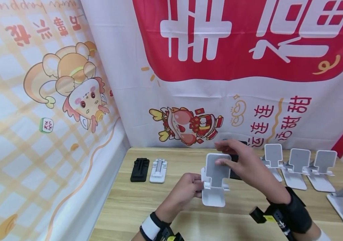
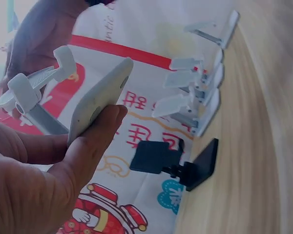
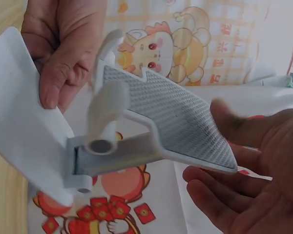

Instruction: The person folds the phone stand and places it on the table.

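Observation:
A white phone stand point(image 1: 213, 198) is held up off the table, its grey-padded holder plate raised on a hinged arm. My left hand point(image 1: 189, 187) grips its flat base point(image 3: 19, 112) from the side, thumb on one face. At the holder plate point(image 3: 180, 122), my right hand point(image 1: 243, 164) has its thumb on the grey pad and its fingers round the far side. Small hooked lips point(image 2: 24, 92) stick out from the plate's lower edge. A black phone stand point(image 2: 156, 157), unfolded on the table, is partly hidden behind my right hand in the head view.
On the wooden table point(image 1: 123, 214), a folded black stand point(image 1: 140, 170) and a folded white stand point(image 1: 158, 171) lie at the left. Several unfolded white stands point(image 1: 299, 160) stand along the right. Printed cloth point(image 1: 135, 93) hangs behind the table and at its left.

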Motion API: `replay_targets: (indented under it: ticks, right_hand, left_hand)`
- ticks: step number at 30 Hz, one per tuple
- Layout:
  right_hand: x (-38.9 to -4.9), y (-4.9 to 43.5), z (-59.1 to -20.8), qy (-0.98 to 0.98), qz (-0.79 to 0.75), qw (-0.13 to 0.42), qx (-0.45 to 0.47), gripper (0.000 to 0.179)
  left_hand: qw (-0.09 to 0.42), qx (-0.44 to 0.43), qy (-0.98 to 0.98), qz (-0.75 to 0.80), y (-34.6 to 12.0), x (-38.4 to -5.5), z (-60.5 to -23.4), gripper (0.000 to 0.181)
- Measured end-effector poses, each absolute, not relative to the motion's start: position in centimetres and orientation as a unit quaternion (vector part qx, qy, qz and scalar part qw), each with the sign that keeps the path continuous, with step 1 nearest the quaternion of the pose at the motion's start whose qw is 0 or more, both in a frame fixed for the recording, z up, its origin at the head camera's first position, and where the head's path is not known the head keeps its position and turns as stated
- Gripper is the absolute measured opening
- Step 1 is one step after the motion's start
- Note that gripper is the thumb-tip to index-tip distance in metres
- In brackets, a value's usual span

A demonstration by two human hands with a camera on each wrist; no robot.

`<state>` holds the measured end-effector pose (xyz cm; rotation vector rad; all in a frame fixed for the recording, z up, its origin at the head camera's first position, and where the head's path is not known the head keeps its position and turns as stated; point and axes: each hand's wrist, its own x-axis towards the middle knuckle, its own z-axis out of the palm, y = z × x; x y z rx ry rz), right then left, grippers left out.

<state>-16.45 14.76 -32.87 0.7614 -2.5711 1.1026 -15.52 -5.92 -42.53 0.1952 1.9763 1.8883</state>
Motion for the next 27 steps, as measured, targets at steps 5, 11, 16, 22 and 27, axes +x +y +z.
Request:
replay_targets:
  ticks: [5,11,16,22,27]
  right_hand:
    - [-16.2,14.6,-33.0,-0.859,0.449,0.032,0.244,0.074]
    - [-16.2,14.3,-33.3,-0.842,0.499,-0.002,0.206,0.080]
    - [-15.9,14.1,-33.6,-0.847,0.497,-0.008,0.190,0.072]
    - [-15.8,13.9,-33.7,-0.857,0.473,0.022,0.201,0.066]
    - [-15.9,13.9,-33.6,-0.859,0.466,0.047,0.205,0.064]
  left_hand:
    - [0.216,0.069,0.676,0.701,-6.1,-15.2,-41.2,0.028]
    - [0.229,0.067,0.646,0.725,-6.2,-15.0,-40.1,0.029]
    - [0.226,0.069,0.644,0.727,-6.4,-15.0,-39.6,0.031]
    - [0.229,0.059,0.653,0.720,-6.7,-15.0,-39.1,0.031]
    - [0.230,0.061,0.659,0.714,-6.6,-14.8,-39.0,0.032]
